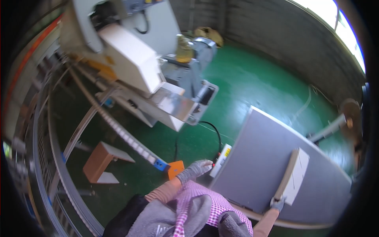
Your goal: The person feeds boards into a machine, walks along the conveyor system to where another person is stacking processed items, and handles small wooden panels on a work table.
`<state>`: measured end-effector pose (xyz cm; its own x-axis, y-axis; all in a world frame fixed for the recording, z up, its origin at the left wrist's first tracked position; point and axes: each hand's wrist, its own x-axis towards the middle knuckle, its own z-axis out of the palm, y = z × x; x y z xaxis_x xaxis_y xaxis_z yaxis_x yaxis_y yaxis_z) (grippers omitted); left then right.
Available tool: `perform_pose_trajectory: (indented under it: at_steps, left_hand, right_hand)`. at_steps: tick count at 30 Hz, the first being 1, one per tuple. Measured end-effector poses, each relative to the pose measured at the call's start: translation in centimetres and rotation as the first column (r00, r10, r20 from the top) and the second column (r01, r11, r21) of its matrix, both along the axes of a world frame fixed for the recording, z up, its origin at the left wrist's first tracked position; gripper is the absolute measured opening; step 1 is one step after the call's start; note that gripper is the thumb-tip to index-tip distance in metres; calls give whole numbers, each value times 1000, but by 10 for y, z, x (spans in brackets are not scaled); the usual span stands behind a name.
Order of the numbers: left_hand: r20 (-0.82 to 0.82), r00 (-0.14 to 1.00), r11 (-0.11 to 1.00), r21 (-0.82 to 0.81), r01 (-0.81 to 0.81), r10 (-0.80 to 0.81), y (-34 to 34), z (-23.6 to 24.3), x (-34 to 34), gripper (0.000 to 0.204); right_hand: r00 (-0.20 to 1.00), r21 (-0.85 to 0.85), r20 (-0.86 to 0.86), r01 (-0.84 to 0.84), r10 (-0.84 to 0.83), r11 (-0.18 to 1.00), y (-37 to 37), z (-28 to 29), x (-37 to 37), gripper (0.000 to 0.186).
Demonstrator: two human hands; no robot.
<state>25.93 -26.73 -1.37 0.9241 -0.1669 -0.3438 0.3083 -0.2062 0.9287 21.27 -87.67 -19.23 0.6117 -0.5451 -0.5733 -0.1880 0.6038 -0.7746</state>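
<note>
My left hand point(199, 168), in a grey glove, reaches forward with its fingers stretched out. Its fingertips are beside a white control box point(220, 160) with red buttons and a yellow label; whether they touch a button I cannot tell. On the grey tabletop point(252, 158) to my right lies a long stack of flat pieces point(294, 177), white on top and brown along the side. My right hand point(277, 203), also gloved, grips the near end of that stack.
A narrow conveyor rail point(122, 134) carrying small white pieces ends at an orange block point(175, 169) by my left arm. Ahead stands a large beige machine point(134, 59) with a metal chute point(173, 103). An angled brown-and-white panel point(96, 164) stands on the green floor. A black cable point(218, 132) runs to the control box.
</note>
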Motion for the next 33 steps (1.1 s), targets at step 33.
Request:
perform_pose_trajectory:
  at_steps: [33]
  left_hand:
    - [-389,361,89,-567,-819,848,328,28,162,105]
  right_hand:
    - [887,370,51,-443,458,817,267,58,-8,54]
